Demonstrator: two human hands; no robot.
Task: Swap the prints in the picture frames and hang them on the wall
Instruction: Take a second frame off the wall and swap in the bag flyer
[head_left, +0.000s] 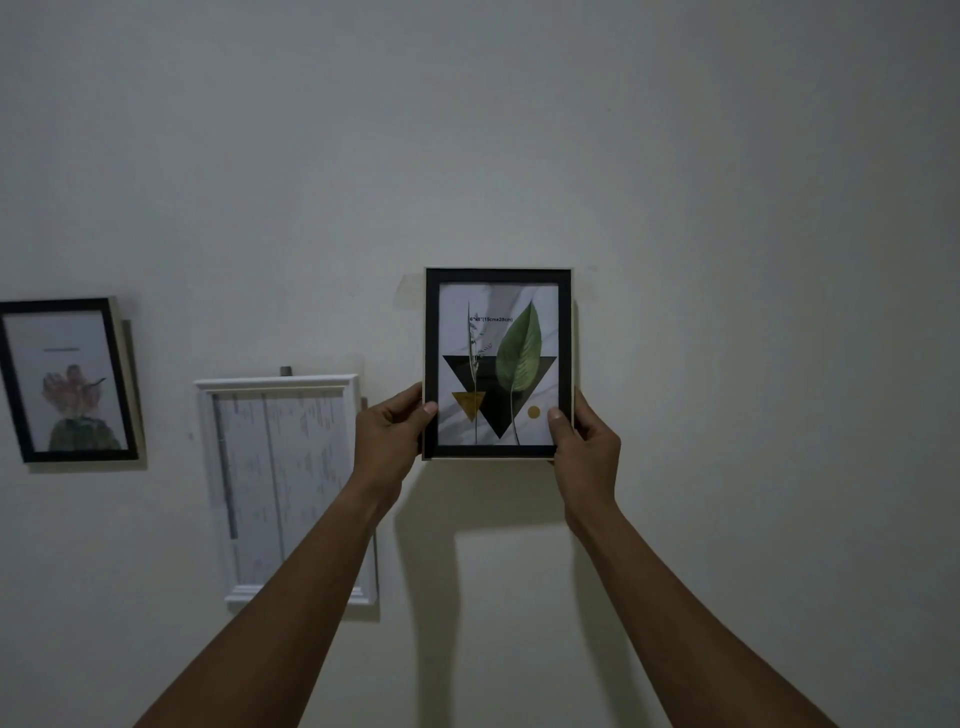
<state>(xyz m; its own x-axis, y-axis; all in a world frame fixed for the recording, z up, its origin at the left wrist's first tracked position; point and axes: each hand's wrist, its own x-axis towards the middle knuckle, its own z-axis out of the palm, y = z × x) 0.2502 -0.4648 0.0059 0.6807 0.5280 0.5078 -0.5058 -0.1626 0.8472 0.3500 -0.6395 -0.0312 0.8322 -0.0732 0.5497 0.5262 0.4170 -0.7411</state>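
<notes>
Leaf-print frame held up to the wall, not yet let go

The black frame (497, 275) is gripped at its lower side edges by the left hand (389, 431) and the right hand (587, 441), with each thumb laid on the front and the other fingers wrapped behind. It is held upright with the leaf print (519, 353) facing out, against or just off the wall (727, 208). No hook or nail can be seen behind it, so the hanger may be missed, and a drop would follow if the grip were released too early. Because it is held low, the top could tip. Farther left, the white frame (275, 382) and a second black frame (52, 310) could be knocked by the left arm.
</notes>
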